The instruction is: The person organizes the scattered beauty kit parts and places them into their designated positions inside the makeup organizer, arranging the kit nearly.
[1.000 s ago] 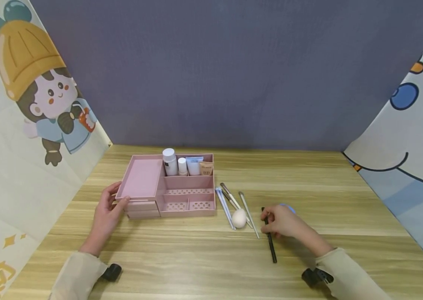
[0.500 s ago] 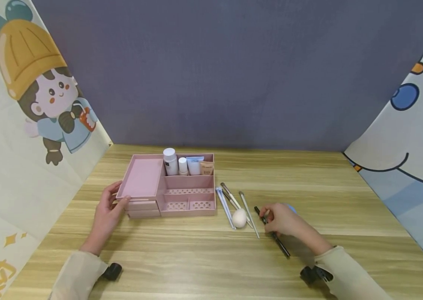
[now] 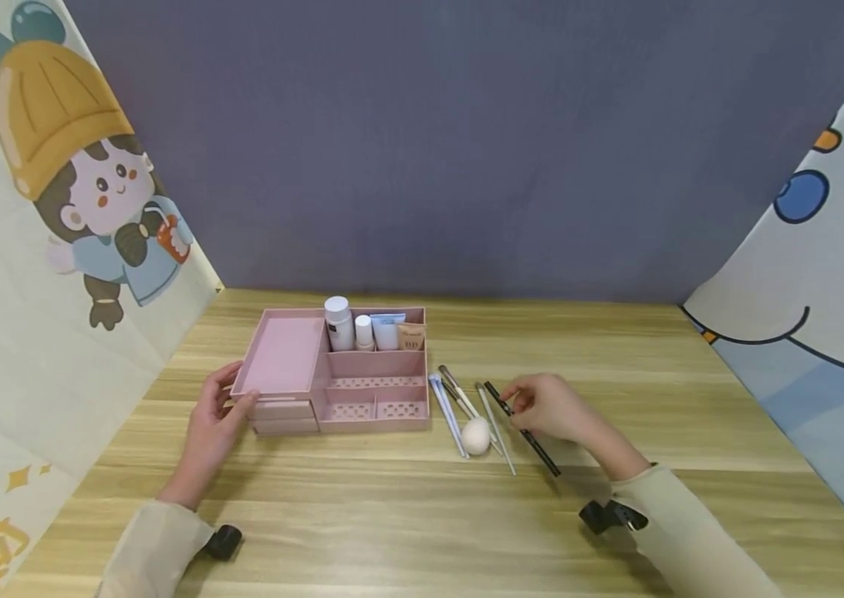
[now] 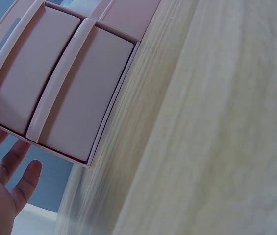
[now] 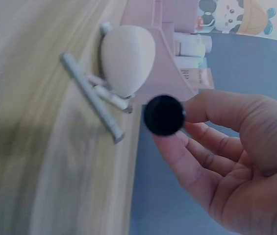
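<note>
A slim black makeup pencil [image 3: 543,455] is held between the thumb and fingers of my right hand [image 3: 552,407], slanting just right of a silver-handled makeup brush [image 3: 498,432]. In the right wrist view its round dark end [image 5: 164,115] faces the camera. My left hand [image 3: 216,415] touches the front left corner of a pink makeup organizer [image 3: 287,353], thumb at the front and fingers along the side. The left wrist view has those fingers [image 4: 27,181] fairly straight and spread beside the drawers [image 4: 87,93].
Left of the pencil lie blue-handled brushes [image 3: 448,415], other brushes [image 3: 467,397] and a pale makeup sponge [image 3: 476,436]. Bottles [image 3: 340,325] and tubes [image 3: 388,332] stand in the organizer's back compartment. A dark panel [image 3: 452,149] rises behind the wooden table [image 3: 392,531].
My right hand has moved up and left with the black pencil, close to the brushes; the pencil has turned to a slant. A blue thing beside that hand is now out of sight. Left hand unchanged.
</note>
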The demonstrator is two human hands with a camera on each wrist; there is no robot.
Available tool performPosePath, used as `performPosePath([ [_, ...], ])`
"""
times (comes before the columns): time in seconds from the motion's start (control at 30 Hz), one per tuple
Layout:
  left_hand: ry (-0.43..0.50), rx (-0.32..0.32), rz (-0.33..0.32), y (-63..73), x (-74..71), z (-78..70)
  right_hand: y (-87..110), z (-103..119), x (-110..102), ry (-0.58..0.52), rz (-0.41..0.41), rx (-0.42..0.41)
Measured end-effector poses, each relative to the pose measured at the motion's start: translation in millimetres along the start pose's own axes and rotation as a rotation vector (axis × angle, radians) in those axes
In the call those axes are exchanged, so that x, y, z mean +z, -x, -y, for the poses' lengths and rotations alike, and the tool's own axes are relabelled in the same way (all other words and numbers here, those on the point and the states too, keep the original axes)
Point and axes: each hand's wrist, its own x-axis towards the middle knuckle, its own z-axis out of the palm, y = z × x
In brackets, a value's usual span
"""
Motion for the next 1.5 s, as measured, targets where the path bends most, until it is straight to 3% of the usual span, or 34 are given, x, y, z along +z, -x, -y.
performPosePath([
  [0.2, -0.008, 0.004, 0.001, 1.0, 0.4, 0.1, -10.9, 12.7, -1.0, 0.03, -0.004, -0.07],
  [0.5, -0.009, -0.004, 0.003, 2.0, -0.5, 0.5, -27.8, 37.0, -5.7, 0.082, 0.015, -0.107],
  [0.67, -0.016, 0.0, -0.004, 1.9, -0.2, 0.9, -38.4, 48.6, -4.0, 0.059, 0.041, -0.114],
  [0.93, -0.016, -0.014, 0.017, 2.1, -1.1, -0.4, -57.4, 60.4, 2.3, 0.058, 0.061, -0.214],
  [1.5, -0.018, -0.03, 0.027, 0.5, -1.3, 1.4, -100.6, 83.5, 25.8, 0.063, 0.082, -0.317],
])
